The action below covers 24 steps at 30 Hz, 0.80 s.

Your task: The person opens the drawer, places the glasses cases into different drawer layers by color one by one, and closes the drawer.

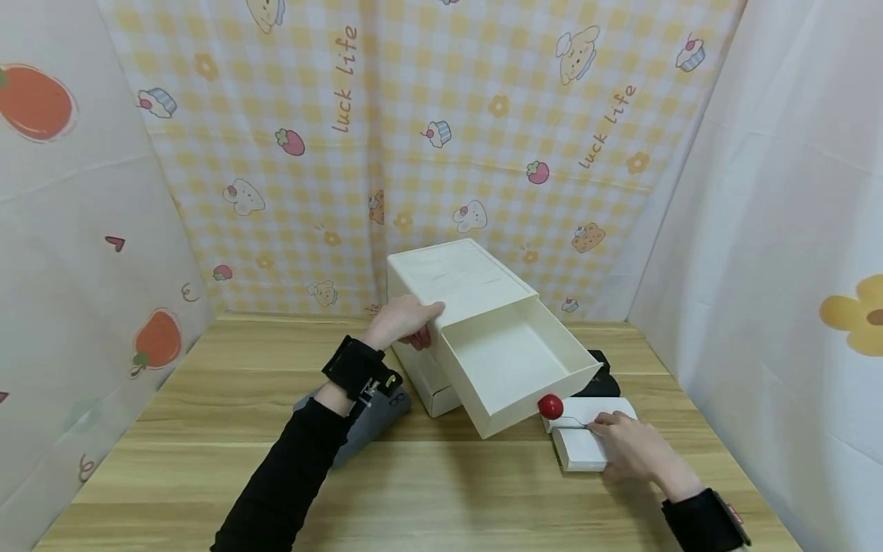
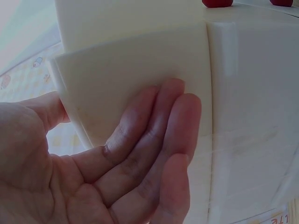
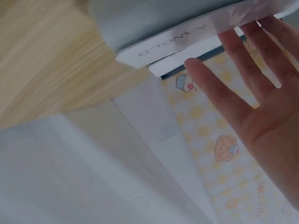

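Note:
My left hand [image 1: 405,320] grips the left edge of a white drawer unit [image 1: 462,280], thumb on top and fingers against its side panel [image 2: 112,74]. Its drawer [image 1: 507,353] is pulled out, bare inside, with a red knob [image 1: 550,406] on the front. The unit sits askew over a lower white box [image 1: 436,383]. At the right, my right hand [image 1: 638,448] rests at a small white box [image 1: 581,450] and a larger white box [image 1: 614,406] behind it. In the right wrist view, its extended fingers reach a white lettered box [image 3: 177,44].
A grey pouch [image 1: 366,433] lies under my left wrist. Behind the white boxes at the right is a black object [image 1: 599,376]. The wooden table [image 1: 262,345] is enclosed by white side curtains [image 1: 779,230] and a yellow checked back curtain [image 1: 428,77].

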Motion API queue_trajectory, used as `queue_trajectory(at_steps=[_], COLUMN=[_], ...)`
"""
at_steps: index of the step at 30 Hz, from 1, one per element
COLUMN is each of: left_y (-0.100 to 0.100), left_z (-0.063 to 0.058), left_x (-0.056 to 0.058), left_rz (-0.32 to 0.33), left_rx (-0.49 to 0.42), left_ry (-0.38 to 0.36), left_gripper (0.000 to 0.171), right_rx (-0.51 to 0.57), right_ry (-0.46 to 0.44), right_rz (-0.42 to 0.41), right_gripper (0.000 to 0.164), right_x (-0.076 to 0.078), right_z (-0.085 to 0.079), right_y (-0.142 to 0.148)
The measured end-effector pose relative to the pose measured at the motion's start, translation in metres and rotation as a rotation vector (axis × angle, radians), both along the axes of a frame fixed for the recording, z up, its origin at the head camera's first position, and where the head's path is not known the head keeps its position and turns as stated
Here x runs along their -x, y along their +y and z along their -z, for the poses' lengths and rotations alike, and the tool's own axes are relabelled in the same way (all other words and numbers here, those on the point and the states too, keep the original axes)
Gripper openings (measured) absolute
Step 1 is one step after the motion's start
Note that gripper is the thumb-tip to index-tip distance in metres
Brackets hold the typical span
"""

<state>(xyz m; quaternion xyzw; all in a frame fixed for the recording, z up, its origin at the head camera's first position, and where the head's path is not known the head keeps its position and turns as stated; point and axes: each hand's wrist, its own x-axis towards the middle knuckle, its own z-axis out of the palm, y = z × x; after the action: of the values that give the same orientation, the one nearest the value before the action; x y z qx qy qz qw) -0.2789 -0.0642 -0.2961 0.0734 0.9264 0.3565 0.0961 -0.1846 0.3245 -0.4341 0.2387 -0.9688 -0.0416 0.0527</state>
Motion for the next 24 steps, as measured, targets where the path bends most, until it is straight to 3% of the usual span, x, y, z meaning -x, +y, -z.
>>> queue_trajectory(at_steps=[7, 12, 17, 24], left_y=[-0.001, -0.001, 0.0, 0.0], left_z=[0.001, 0.0, 0.0, 0.0], left_x=[-0.001, -0.002, -0.002, -0.001], left_rz=[0.007, 0.012, 0.007, -0.002], left_rx=[-0.006, -0.009, -0.009, -0.018], left_ry=[0.008, 0.002, -0.009, -0.01], left_gripper=[0.056, 0.056, 0.056, 0.055], right_rx=[0.102, 0.122, 0.152, 0.18], right_ry=[0.055, 0.108, 0.159, 0.312], right_rz=[-0.044, -0.039, -0.08, -0.155], right_gripper=[0.06, 0.067, 0.068, 0.063], right_x=[0.008, 0.018, 0.031, 0.046], right_z=[-0.027, -0.052, -0.085, -0.139], right_y=[0.013, 0.025, 0.034, 0.027])
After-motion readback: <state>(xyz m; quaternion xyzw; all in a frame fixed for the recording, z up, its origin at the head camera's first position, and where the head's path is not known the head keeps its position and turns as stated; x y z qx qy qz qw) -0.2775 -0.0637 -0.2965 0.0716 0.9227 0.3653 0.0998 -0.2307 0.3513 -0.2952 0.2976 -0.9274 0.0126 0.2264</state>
